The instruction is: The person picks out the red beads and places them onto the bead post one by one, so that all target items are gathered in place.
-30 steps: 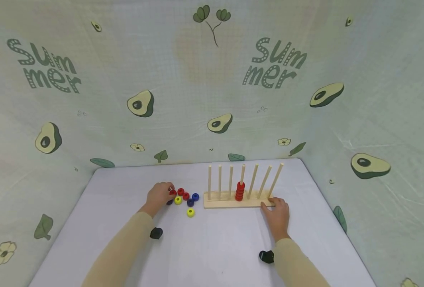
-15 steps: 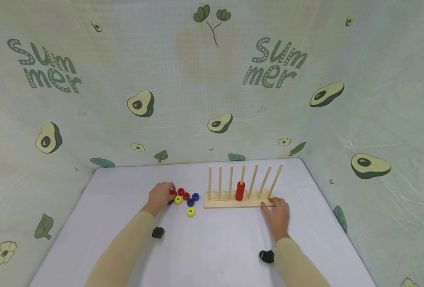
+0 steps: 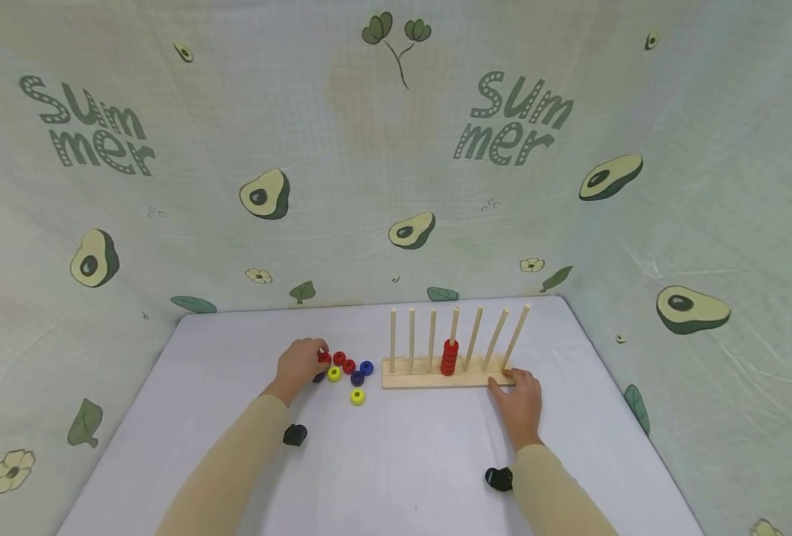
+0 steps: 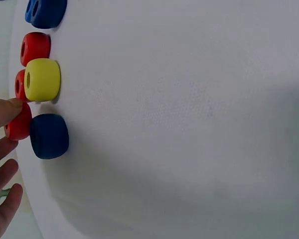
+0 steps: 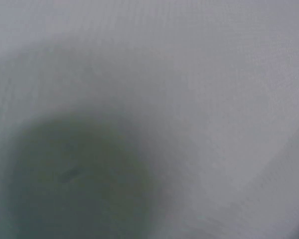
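My left hand (image 3: 298, 368) pinches a red bead (image 4: 21, 123) between thumb and fingers, at the left end of a loose group of beads. Right beside that bead, in the left wrist view, lies a dark blue bead (image 4: 50, 136). A yellow bead (image 4: 43, 79) and more red ones sit just past it. My right hand (image 3: 519, 406) holds the right end of a wooden peg stand (image 3: 412, 381), thumb along its front edge. Several upright pegs rise from the stand; the middle one carries a stack of red beads (image 3: 449, 358). The right wrist view shows only blurred white cloth and shadow.
Between my left hand and the stand lie a bright blue bead (image 3: 366, 368), a dark blue bead (image 3: 357, 378) and, nearer me, a yellow bead (image 3: 357, 397). White cloth covers the table (image 3: 396, 461). A printed curtain (image 3: 342, 246) stands behind and along both sides.
My left hand has shifted very slightly to the right, staying at the same red bead. My right hand and the peg stand have kept their place.
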The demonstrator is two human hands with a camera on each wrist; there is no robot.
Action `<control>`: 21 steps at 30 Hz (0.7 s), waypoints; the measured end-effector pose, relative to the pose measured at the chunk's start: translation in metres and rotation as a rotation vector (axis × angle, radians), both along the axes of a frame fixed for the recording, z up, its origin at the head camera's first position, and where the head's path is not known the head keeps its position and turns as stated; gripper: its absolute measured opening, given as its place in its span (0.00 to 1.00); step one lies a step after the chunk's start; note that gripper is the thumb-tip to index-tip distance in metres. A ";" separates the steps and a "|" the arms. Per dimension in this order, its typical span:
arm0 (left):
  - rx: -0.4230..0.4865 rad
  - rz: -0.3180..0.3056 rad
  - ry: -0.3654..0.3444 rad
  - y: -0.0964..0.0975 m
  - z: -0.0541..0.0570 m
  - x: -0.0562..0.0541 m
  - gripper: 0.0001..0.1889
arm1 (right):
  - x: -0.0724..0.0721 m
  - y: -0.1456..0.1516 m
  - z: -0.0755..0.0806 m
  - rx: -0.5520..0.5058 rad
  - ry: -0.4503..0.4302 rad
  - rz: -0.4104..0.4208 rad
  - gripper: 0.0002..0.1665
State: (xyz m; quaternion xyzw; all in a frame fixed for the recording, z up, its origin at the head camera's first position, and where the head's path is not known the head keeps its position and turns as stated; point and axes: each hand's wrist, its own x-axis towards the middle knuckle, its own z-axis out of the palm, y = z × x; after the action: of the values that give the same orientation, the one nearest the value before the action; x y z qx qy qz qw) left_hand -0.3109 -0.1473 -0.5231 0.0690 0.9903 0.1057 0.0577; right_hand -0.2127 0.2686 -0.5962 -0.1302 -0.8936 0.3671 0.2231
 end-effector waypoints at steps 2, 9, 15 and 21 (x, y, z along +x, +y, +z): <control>0.009 0.001 0.008 0.001 0.002 0.000 0.17 | 0.000 0.000 -0.001 0.003 -0.002 0.001 0.24; 0.049 0.011 0.039 0.002 0.009 0.000 0.17 | -0.001 -0.001 -0.002 0.012 0.002 -0.003 0.24; 0.087 0.017 0.057 0.004 0.021 0.003 0.17 | -0.001 -0.001 -0.002 0.014 0.017 0.002 0.24; 0.106 0.004 0.087 0.005 0.033 0.004 0.16 | 0.000 -0.001 -0.002 0.014 0.005 -0.003 0.23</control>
State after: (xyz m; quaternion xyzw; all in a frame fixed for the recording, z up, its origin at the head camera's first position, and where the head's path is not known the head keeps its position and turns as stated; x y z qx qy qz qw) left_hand -0.3066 -0.1425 -0.4903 0.0746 0.9850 0.1549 0.0108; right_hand -0.2125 0.2678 -0.5979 -0.1290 -0.8953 0.3611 0.2268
